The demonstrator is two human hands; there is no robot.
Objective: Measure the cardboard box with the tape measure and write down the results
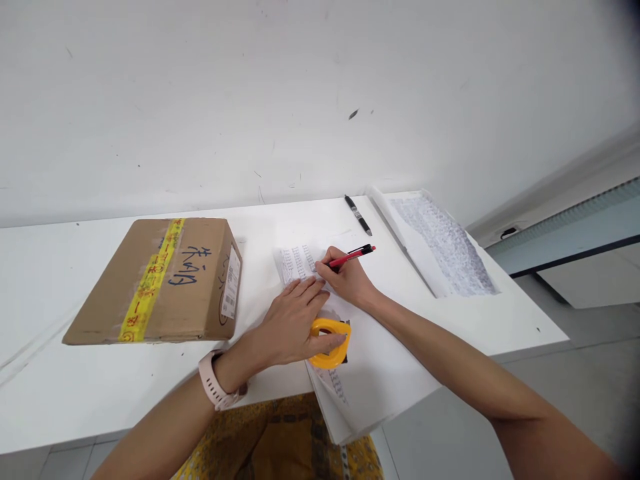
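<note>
My right hand (350, 277) is closed around a red and black pen (356, 255), its lower end down at a sheet of paper (295, 261) with rows of handwriting. Flat on the same sheet lies my left hand (295, 327), fingers stretched out and close to the pen. Under its thumb is a yellow, rounded, ring-like object (327, 363) with a dark edge, perhaps a small tape dispenser; the thumb partly covers it. More white sheets (385, 373) spread beneath and hang over the table's front edge. The pen tip is hidden by my fingers.
A taped cardboard box (195, 300) stands left of my hands on the white table (280, 220). A black pen (359, 215) lies toward the wall. To the right rests a closely written paper stack (440, 247). The table's right edge slants away, with floor beyond.
</note>
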